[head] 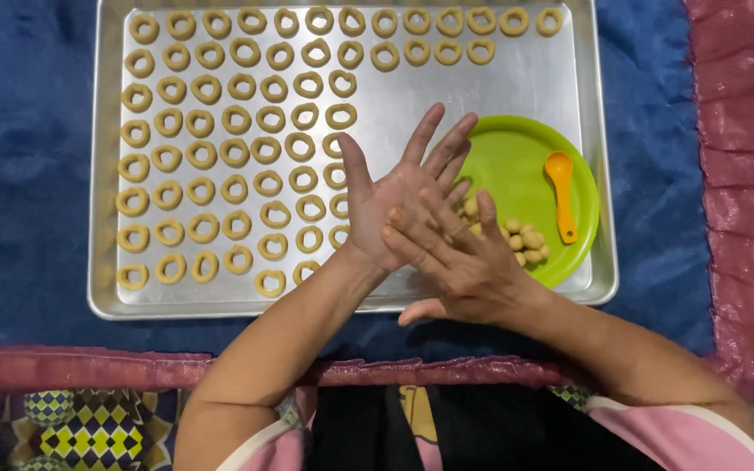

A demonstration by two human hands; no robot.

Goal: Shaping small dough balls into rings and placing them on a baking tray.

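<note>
Above the plate point(517, 161), left hand point(394, 196) fingers point up-right, right hand point(464, 262) crossing.

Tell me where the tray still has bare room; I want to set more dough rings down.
The baking tray is bare in its upper right, between the short second row of dough rings and the green plate. The left half is crowded with rings in tight rows. The left hand and right hand cover the lower middle, beside the dough balls.

Small tan dough balls point(524, 241) heaped on green plate point(517, 161), just beside pressed-together hands.
</note>
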